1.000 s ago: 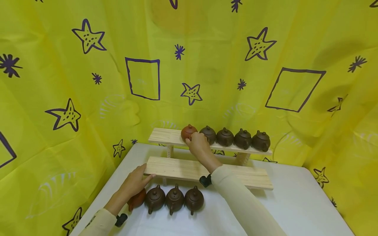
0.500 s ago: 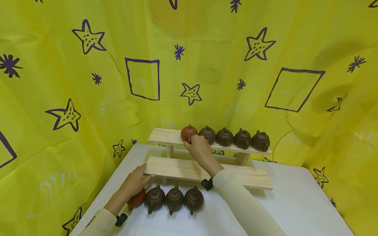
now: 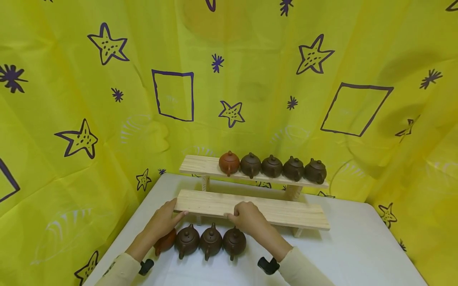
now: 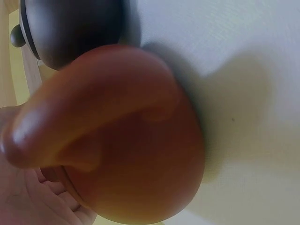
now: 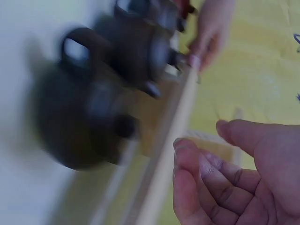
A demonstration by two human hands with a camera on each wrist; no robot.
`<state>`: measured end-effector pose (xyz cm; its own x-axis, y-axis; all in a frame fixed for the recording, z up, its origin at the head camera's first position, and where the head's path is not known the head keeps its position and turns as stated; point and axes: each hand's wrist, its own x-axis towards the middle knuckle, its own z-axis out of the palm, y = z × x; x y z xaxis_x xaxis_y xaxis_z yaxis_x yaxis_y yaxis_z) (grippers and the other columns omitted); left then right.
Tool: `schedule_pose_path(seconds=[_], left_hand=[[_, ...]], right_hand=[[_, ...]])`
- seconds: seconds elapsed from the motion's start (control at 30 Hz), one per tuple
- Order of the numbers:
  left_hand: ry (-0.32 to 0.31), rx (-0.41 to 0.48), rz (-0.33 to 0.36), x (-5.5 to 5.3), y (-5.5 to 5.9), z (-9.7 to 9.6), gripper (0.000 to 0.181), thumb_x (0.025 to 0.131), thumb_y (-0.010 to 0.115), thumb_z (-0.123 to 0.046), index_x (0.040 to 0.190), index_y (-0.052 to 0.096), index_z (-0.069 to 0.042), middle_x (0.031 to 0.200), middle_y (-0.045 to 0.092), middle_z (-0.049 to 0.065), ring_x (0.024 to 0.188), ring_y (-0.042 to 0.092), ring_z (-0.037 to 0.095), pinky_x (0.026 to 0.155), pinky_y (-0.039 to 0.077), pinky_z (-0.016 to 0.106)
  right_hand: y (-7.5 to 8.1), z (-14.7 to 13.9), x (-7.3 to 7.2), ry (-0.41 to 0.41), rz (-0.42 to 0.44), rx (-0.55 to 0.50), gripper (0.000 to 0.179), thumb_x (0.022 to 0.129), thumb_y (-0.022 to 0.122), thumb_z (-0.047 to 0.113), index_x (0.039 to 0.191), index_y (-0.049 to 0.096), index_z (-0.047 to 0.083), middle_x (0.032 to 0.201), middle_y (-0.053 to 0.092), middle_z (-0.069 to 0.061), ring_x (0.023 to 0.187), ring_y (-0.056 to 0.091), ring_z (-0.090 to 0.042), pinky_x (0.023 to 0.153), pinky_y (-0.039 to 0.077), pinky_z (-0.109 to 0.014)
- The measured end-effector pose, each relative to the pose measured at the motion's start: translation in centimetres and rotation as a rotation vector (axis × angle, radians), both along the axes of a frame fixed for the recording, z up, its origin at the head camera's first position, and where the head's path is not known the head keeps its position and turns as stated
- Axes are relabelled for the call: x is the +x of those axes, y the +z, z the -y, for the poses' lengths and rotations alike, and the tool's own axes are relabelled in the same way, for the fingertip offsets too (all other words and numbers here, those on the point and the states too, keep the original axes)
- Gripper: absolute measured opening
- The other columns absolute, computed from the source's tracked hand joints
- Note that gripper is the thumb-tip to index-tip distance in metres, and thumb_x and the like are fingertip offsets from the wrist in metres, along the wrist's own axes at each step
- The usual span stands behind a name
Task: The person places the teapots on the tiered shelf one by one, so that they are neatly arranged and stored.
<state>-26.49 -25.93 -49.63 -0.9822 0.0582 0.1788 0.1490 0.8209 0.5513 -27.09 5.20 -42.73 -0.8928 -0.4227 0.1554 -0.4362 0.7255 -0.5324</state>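
My left hand [image 3: 162, 222] grips the left end of the lower wooden shelf [image 3: 211, 202], thumb along its front edge. Below that hand, a reddish-brown teapot [image 4: 140, 178] stands on the table, partly hidden in the head view. Three dark brown teapots [image 3: 211, 241] continue the row to its right. My right hand [image 3: 249, 218] hovers by the front of the lower shelf, above the rightmost of these teapots. In the right wrist view its fingers [image 5: 187, 159] are loosely bent with nothing between them. Another reddish-brown teapot [image 3: 229, 163] stands on the upper shelf [image 3: 198, 163].
Several dark teapots [image 3: 272, 167] stand to the right of the red one on the upper shelf, handles facing front. Wooden legs [image 3: 294, 193] support the shelves on the white-covered table [image 3: 358, 246]. A yellow patterned curtain [image 3: 264, 79] encloses the back and sides.
My right hand has let go of the reddish-brown teapot on the upper shelf and come down and back to the lower shelf's front. The left hand has stayed in place.
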Motion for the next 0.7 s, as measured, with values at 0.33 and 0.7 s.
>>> schedule_pose_path(seconds=[0.33, 0.7], left_hand=[[0.007, -0.012, 0.008, -0.1, 0.0, 0.0, 0.08, 0.104, 0.067, -0.041, 0.156, 0.038, 0.013, 0.146, 0.054, 0.037, 0.137, 0.053, 0.052, 0.112, 0.044, 0.064], [0.006, -0.001, 0.023, 0.0, -0.2, -0.1, 0.082, 0.105, 0.066, -0.042, 0.157, 0.035, 0.013, 0.148, 0.051, 0.037, 0.138, 0.051, 0.053, 0.112, 0.044, 0.065]], right_hand=[[-5.3, -1.7, 4.7, 0.044, 0.208, 0.057, 0.057, 0.084, 0.089, 0.039, 0.047, 0.053, 0.016, 0.038, 0.045, 0.012, 0.038, 0.041, -0.004, 0.041, 0.031, -0.021], [-6.3, -2.7, 5.8, -0.016, 0.205, 0.084, 0.05, 0.079, 0.079, 0.018, 0.05, 0.04, 0.019, 0.059, 0.044, 0.006, 0.055, 0.038, -0.009, 0.048, 0.031, -0.023]])
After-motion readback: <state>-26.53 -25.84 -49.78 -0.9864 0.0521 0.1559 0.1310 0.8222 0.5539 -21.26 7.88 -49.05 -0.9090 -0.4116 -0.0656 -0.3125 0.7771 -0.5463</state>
